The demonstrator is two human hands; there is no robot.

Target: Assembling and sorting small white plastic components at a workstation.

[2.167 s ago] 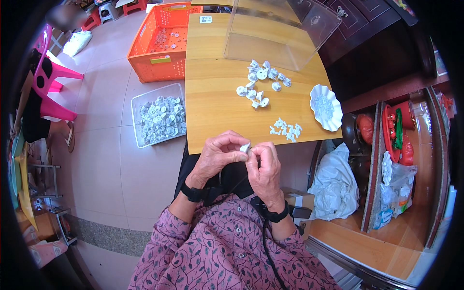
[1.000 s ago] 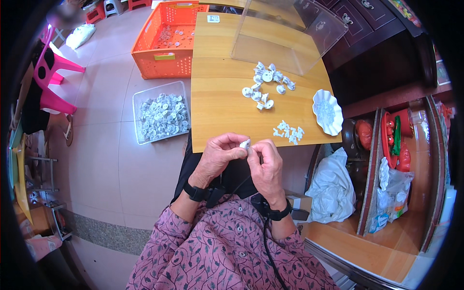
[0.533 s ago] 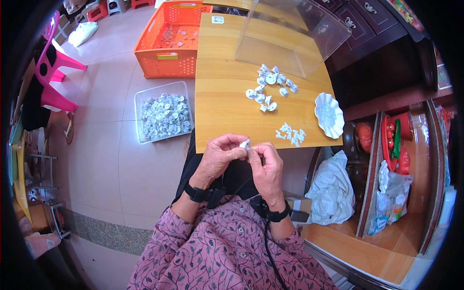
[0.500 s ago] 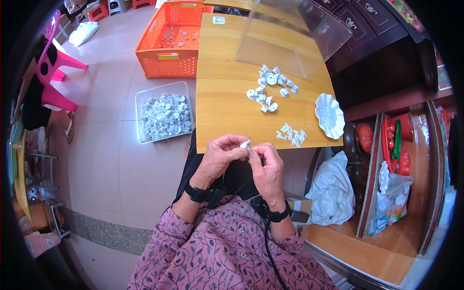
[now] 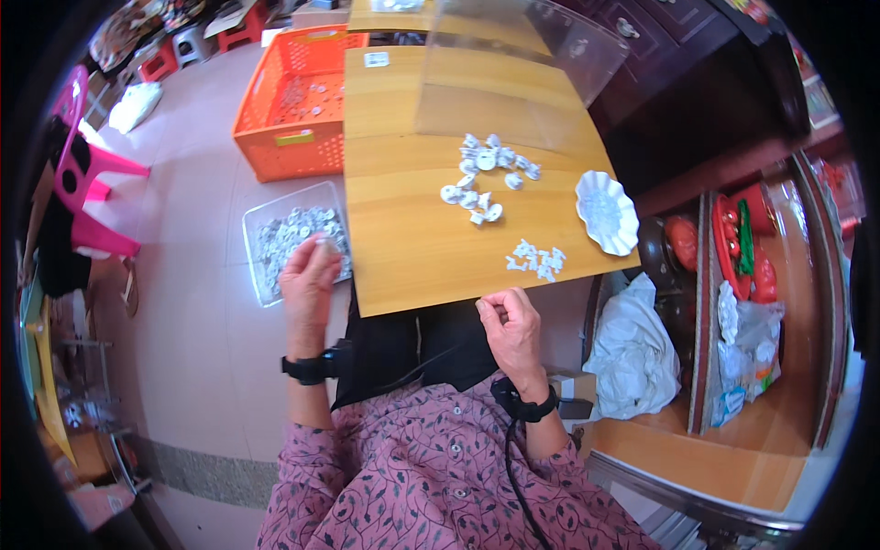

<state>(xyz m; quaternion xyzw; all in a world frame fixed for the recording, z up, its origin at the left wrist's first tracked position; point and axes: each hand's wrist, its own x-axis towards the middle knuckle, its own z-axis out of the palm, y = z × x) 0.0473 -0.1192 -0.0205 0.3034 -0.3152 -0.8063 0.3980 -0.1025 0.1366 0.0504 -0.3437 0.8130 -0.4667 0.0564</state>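
Bare tabletop before white parts

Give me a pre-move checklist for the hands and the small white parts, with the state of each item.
1. Left hand over the clear tray of white parts on the floor: ok, it reaches above the tray's near edge.
2. Part in the left hand's grip: cannot tell, the fingertips are curled and too small to read.
3. Right hand free: cannot tell, it sits loosely curled at the table's near edge.
4. Loose white parts within reach on the wooden table: ok.
5. Small pile of white pieces close to the right hand: ok.
6. White scalloped dish fully on the table: not ok, it overhangs the right edge.
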